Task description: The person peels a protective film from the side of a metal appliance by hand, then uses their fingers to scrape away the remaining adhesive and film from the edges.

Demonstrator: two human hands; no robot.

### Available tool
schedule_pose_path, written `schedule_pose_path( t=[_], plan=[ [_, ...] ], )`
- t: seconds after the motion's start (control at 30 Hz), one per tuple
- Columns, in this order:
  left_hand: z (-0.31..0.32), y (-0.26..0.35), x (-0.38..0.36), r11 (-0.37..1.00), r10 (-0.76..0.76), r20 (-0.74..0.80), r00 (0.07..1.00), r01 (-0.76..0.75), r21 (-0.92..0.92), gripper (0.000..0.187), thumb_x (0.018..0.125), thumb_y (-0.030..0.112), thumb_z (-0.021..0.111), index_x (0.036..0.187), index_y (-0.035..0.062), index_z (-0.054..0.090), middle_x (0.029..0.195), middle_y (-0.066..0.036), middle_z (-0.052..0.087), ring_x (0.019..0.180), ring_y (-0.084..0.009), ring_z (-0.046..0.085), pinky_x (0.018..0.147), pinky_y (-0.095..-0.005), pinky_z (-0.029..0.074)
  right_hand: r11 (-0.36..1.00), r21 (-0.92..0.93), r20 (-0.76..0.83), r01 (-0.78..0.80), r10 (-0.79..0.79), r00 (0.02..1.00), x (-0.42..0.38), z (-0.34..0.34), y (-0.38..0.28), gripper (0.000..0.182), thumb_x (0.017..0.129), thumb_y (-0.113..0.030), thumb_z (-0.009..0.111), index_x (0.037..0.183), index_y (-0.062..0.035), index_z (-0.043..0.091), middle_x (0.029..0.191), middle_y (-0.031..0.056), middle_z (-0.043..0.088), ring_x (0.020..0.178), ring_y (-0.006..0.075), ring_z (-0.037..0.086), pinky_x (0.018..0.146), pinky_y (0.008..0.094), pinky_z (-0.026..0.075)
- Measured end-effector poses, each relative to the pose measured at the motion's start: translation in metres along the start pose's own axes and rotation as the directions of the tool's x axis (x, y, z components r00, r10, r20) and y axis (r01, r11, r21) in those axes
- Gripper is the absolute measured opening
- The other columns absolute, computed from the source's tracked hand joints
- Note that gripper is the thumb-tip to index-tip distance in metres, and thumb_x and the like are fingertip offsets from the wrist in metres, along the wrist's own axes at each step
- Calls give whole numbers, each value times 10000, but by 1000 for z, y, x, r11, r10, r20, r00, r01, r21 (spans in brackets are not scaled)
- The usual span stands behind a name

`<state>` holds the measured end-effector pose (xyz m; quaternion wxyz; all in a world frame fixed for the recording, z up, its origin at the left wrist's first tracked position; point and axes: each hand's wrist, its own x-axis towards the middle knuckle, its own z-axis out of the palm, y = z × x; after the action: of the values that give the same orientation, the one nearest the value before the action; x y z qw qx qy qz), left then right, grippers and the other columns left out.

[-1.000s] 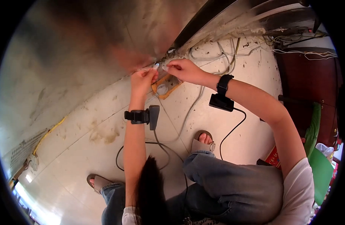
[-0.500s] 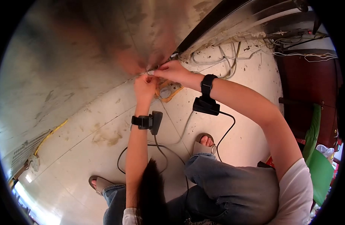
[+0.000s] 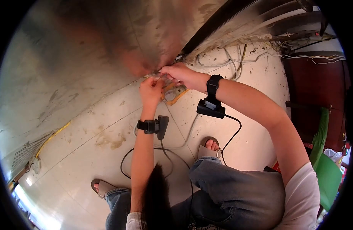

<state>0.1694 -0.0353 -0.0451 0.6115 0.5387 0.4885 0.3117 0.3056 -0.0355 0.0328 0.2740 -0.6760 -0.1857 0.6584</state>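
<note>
My left hand (image 3: 150, 92) is closed in a pinch, low beside the bottom edge of a shiny metal panel (image 3: 88, 57). Just to its right, my right hand (image 3: 184, 76) also has its fingers pressed together, with the fingertips close to those of the left. Something small and pale seems to lie between the fingertips, too small and too covered to name. Below the hands, on the floor, is a yellow-edged flat piece (image 3: 180, 95) with a round grey part (image 3: 169, 94), partly hidden by my fingers. Each wrist wears a black strap with a cabled box.
Grey cables (image 3: 234, 63) lie on the tiled floor (image 3: 145, 134) to the right of the hands. A black cable (image 3: 124, 163) loops near my feet. At the right stand a dark red cabinet (image 3: 314, 84) and a green chair (image 3: 329, 176). A yellow cord (image 3: 53, 136) runs at the left.
Both hands have shifted slightly right and away from the panel's bottom edge. The right fingers have curled in more, and the pale piece between the hands shows less clearly.
</note>
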Motion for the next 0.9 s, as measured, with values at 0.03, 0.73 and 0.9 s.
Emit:
schedule_pose_path(
  t=[0.03,0.73,0.9],
  plan=[
    [0,-1,0,1000,11,-1,1000,-11,-3,96,806,45,574,792,-47,598,682,-78,632,501,-77,535,453,-207,421,1000,17,6,-7,7,1000,0,0,0,175,764,-224,582,673,-82,536,531,-36,368,416,64,279,380,227,200],
    [1,-6,-10,998,56,-51,997,-56,-2,114,792,66,577,714,-17,587,549,-42,573,449,-85,501,425,-227,382,973,-110,-45,204,-210,977,-7,10,38,240,841,-267,514,976,-86,595,528,3,411,449,114,394,422,273,312],
    [-1,7,-15,999,19,-40,999,-20,-48,103,796,54,570,725,-19,585,563,-47,583,447,-83,499,424,-227,383,178,-855,141,487,-824,548,-45,-7,38,336,777,-172,531,1095,-66,558,573,51,498,509,178,536,486,279,434]
  ],
)
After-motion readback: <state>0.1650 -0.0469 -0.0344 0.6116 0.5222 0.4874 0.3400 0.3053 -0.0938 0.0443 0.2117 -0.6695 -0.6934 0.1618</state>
